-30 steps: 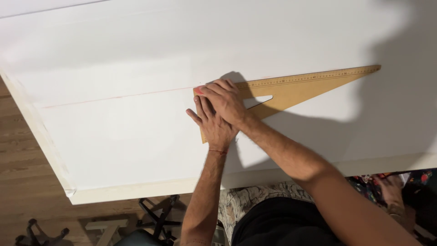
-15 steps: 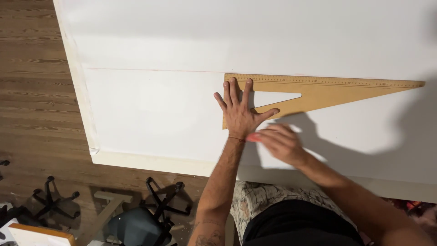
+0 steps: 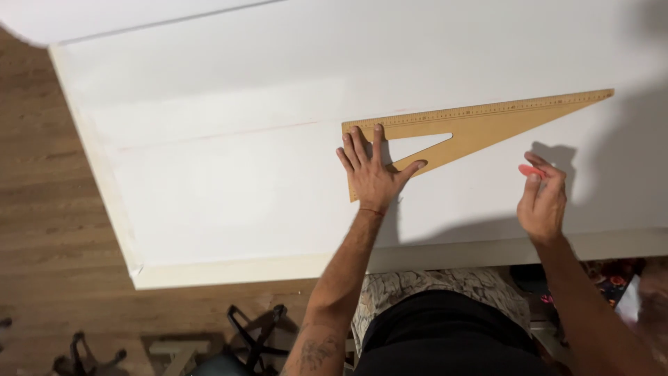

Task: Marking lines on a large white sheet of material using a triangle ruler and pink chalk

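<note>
Since half a second ago, your right hand [image 3: 543, 202] has drawn away from the left wrist to the right, and it now hovers above the white sheet [image 3: 229, 188], below the long tapering end of the wooden set square [image 3: 487, 122]. Your left hand [image 3: 372, 174] has stayed where it was: it lies flat, fingers spread wide, on the broad end of the set square, thumb reaching along the lower edge of the triangular cut-out, pressing the tool against the sheet. Your right hand pinches a small pink marking tool [image 3: 530, 169] between thumb and fingertips; whether it is a pencil, a chalk or an eraser cannot be told at this size, and its tip appears clear of the sheet.

The set square lies with its graduated long edge uppermost, roughly continuing a faint line [image 3: 209, 138] that runs leftward across the sheet toward the edge of the worktop [image 3: 104, 181]. That line, by judgement, is work already done. No fresh mark is visible along the graduated edge itself, so the stretch under the rule seems not yet drawn; the right hand is on the side of the tool away from that edge.

Below the worktop lie a wooden floor [image 3: 42, 230] and dark chair bases [image 3: 257, 327].
</note>
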